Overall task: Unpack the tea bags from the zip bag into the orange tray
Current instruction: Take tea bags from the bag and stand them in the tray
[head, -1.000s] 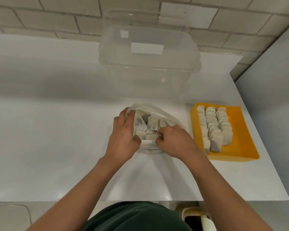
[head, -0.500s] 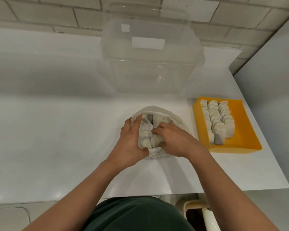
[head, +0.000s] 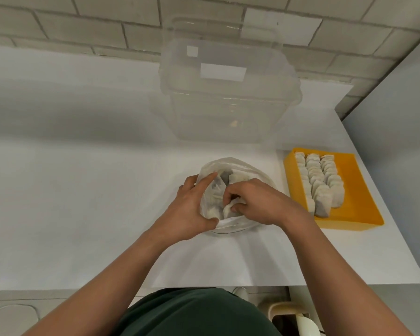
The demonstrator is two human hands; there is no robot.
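A clear zip bag (head: 240, 169) of pale tea bags lies on the white table in the middle. My left hand (head: 187, 209) grips the bag's left side and holds its mouth apart. My right hand (head: 257, 202) reaches into the mouth, fingers curled around a tea bag (head: 229, 209) inside. To the right sits the orange tray (head: 357, 190), with several tea bags (head: 323, 187) standing in rows along its left half.
A large clear plastic storage box (head: 228, 93) stands behind the zip bag against the tiled wall. A grey wall panel closes off the right side. The table's front edge (head: 252, 286) runs close to my body.
My right hand has pushed deeper into the bag's mouth and closed on a tea bag. My left hand stays on the bag's left side. The view has tilted slightly.
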